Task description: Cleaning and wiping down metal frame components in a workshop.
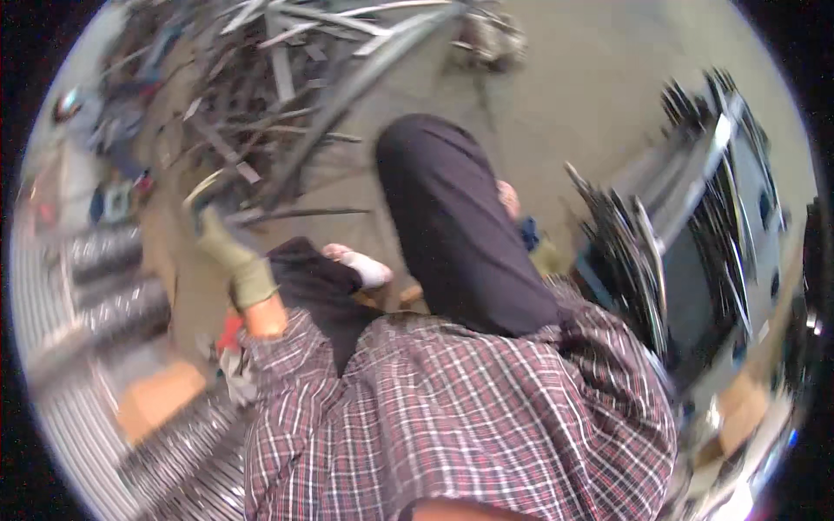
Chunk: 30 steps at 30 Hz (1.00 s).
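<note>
My left hand (223, 240), in an olive-green glove with a darker front, reaches forward on the left. It is nearest to a jumbled pile of metal strips and bars (282, 74) on the floor. Motion smears its fingers, and a pale yellowish curve shows at their tips; whether they hold anything I cannot tell. My right hand (540, 254) is mostly hidden behind my raised right knee. Only bits of green and blue glove show there, close to a rack with dark strips, and its fingers are out of sight.
A blue-grey rack (686, 204) bearing bundles of thin dark strips stands on the right. Along the left lie dark, shiny wrapped bundles (122, 308) and a brown cardboard piece (161, 399). A pale blurred bundle (491, 39) sits on the floor ahead.
</note>
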Tool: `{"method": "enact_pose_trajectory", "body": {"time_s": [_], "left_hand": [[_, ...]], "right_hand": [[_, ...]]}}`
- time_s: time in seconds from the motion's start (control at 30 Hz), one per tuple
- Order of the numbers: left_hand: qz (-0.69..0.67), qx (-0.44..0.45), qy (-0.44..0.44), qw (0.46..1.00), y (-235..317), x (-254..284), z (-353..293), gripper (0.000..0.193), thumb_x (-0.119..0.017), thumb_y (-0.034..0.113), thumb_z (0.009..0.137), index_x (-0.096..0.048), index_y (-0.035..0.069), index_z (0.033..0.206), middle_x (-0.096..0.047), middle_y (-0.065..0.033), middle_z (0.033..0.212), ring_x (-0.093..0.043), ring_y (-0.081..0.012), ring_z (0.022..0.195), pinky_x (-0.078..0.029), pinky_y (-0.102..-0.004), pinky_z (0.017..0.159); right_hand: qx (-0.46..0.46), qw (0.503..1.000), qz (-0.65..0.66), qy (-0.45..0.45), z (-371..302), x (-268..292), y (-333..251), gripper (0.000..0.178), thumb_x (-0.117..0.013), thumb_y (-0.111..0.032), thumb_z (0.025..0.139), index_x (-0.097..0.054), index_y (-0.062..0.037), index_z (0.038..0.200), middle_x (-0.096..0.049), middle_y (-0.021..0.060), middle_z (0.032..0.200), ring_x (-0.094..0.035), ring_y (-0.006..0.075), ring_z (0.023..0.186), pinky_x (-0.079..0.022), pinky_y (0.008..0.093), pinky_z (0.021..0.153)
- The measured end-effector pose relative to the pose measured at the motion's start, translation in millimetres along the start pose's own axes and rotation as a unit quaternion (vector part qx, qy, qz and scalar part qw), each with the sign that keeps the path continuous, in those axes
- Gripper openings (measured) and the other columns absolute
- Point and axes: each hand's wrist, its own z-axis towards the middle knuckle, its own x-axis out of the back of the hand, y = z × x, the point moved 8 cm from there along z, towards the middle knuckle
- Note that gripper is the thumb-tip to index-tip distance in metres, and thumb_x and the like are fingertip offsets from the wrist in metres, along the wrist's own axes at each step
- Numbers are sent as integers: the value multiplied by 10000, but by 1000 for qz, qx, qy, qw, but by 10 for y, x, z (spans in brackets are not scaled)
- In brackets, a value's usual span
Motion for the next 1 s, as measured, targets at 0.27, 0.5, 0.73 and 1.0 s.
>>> {"method": "enact_pose_trajectory", "body": {"time_s": [0.27, 0.5, 0.73, 1.0], "left_hand": [[-167, -69, -47, 982, 108, -15, 220, 231, -483, 50, 918, -603, -6, 1107, -635, -82, 1051, -613, -161, 883, -504, -316, 835], [-189, -26, -19, 982, 56, -237, 73, 399, -419, 361, 1009, -576, 25, 1157, -592, -5, 871, -556, -91, 802, -459, -250, 732], [-7, -159, 35, 987, -401, -110, -39, 457, -377, 458, 1011, -580, 54, 1080, -491, 19, 784, -434, -79, 700, -381, -241, 632], [-280, 3, -180, 943, -281, -389, 40, 552, -437, 478, 983, -530, 10, 1261, -598, -117, 1218, -572, -216, 1112, -439, -360, 996]], "right_hand": [[61, 983, 171, 8, 215, 181, -9, 338, -637, -182, 824, -582, 41, 1072, -661, 191, 941, -632, 320, 860, -484, 411, 801], [236, 915, 317, 81, 383, 1239, -2302, 254, -513, -149, 894, -628, 36, 1026, -627, 69, 933, -555, 163, 831, -448, 330, 715], [346, 838, 407, -113, -333, 860, -4429, 418, -635, -108, 844, -544, 25, 1229, -619, 114, 1156, -586, 216, 1054, -458, 347, 925], [648, 720, 42, -243, -960, -283, -5246, 369, -722, -106, 627, -609, -37, 971, -582, 178, 1110, -538, 383, 1042, -439, 432, 896]]}}
